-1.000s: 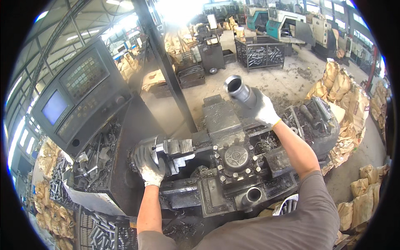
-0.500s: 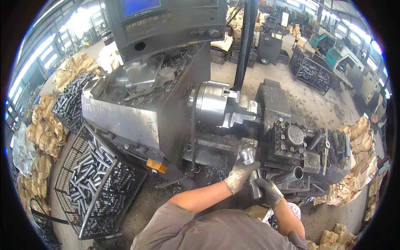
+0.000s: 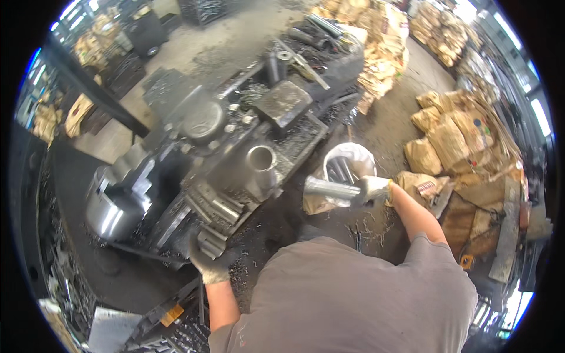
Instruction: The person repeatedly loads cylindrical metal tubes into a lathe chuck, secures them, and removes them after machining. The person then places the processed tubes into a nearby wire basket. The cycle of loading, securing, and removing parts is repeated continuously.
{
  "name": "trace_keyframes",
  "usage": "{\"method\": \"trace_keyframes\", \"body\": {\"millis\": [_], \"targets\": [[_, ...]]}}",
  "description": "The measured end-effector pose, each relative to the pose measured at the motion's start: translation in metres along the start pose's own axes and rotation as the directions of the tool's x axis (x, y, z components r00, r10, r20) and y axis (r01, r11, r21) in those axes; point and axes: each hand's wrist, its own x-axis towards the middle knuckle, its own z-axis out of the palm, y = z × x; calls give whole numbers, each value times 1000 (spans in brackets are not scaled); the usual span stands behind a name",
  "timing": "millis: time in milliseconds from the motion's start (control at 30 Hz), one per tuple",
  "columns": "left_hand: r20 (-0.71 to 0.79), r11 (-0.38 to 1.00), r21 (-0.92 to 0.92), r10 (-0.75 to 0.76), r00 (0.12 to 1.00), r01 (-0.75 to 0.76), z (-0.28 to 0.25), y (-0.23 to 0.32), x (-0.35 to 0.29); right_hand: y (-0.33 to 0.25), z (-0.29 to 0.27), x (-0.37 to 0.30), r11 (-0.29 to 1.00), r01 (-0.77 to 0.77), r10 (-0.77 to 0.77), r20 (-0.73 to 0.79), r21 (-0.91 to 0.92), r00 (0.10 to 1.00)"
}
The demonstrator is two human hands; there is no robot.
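Observation:
My right hand (image 3: 373,192), in a pale glove with dark fingers, is closed round one end of a shiny steel tube (image 3: 331,189). The tube lies nearly level across the near side of a white container (image 3: 372,154) with several metal tubes (image 3: 340,169) inside. At the near edge of the lathe, my left hand (image 3: 207,260), gloved too, curls round a short steel cylinder (image 3: 212,242); its lower side is hidden. Left of that stands the lathe chuck (image 3: 118,206) with its stepped jaws. Further along the machine is the tool post (image 3: 202,120), somewhat blurred.
A wide hollow holder (image 3: 262,160) juts up from the carriage, beside a chip-covered metal block (image 3: 284,103). Brown sacks (image 3: 452,138) are piled at the right, with a wooden plank (image 3: 506,229) near them. A dark post (image 3: 97,88) rises at the far left.
The view has swung right. My hands, close together on steel parts before the chuck, are now far apart: the right is at the white container, the left stays by the lathe.

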Motion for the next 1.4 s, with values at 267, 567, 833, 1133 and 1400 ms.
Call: {"method": "trace_keyframes", "body": {"millis": [267,567,833,1133,1400], "targets": [[-81,996,45,-70,994,74,68,-10,6,5,-36,89,916,-40,-247,-638,-400,729],[-150,928,324,-143,978,186,107,-23,-18,-261,44,57,778,448,-597,-294,-440,747],[-72,995,94,-3,997,9,77,2,-17,-271,162,94,452,679,-880,-164,-579,446],[-134,937,254,279,951,-239,41,61,-3,-342,143,64,794,606,-605,-164,-48,779],[457,750,287,440,773,-596,175,89,0,-405,139,59,565,824,-818,-171,-55,549]]}}
